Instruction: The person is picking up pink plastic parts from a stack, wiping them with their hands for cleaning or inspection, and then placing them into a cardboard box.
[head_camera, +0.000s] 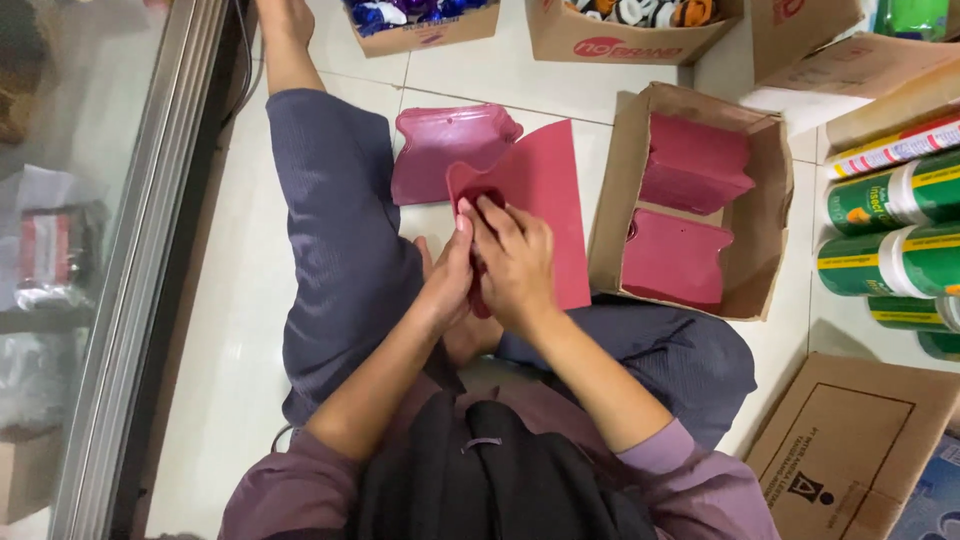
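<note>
Both hands meet over the lap of a person seated on the tiled floor (240, 330) — left hand (448, 280) and right hand (515, 268) with fingers curled closed around a dark red flat plastic piece (545, 190), thumbs pressing at its notched upper edge. A matching glossy pink piece (440, 150) lies on the floor just beyond the held one. To the right stands an open cardboard box (610, 190) — red pieces (690, 170) stacked inside; green cans (900, 230) lie near the floor's right edge.

Open brown carton (690, 200) sits on the floor's right side, holding red packets (675, 258); green-and-white labelled cans (890, 235) lie at the right edge, two cartons (610, 35) along the top edge.
</note>
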